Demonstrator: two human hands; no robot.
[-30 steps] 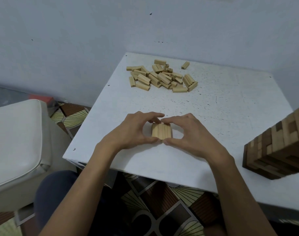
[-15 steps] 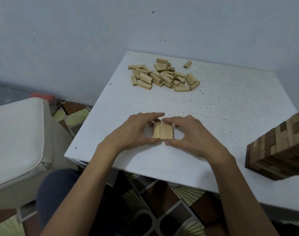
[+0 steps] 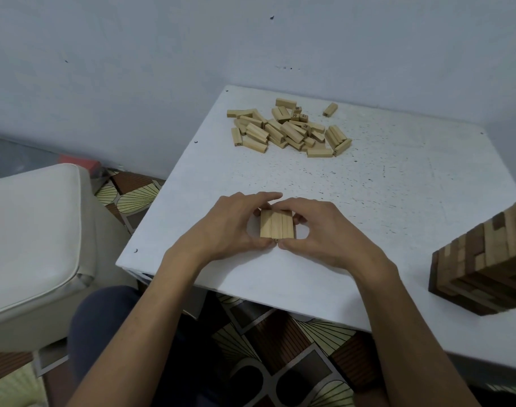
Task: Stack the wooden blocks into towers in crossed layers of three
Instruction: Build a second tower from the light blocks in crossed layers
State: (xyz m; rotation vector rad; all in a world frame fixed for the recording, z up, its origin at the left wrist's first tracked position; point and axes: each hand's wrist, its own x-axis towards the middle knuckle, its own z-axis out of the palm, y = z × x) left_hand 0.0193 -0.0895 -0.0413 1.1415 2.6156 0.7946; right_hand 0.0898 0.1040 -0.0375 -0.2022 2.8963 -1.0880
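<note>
Three light wooden blocks [image 3: 276, 224] lie side by side as one flat layer on the white table [image 3: 398, 183], near its front edge. My left hand [image 3: 230, 227] curls around the layer's left side, thumb at the near end and fingers at the far end. My right hand [image 3: 324, 230] curls around the right side in the same way. The fingertips of both hands meet behind the layer and the thumbs meet in front of it. A heap of loose wooden blocks [image 3: 289, 129] lies at the far middle of the table.
A tall tower of darker and lighter blocks [image 3: 486, 259] stands at the table's right front edge, cut off by the frame. A white cushioned seat [image 3: 30, 236] is left of the table. Patterned floor shows below. The wall is close behind the table.
Both hands have closed in a little tighter around the three-block layer, squaring it. The layer stays at the same spot on the table.
</note>
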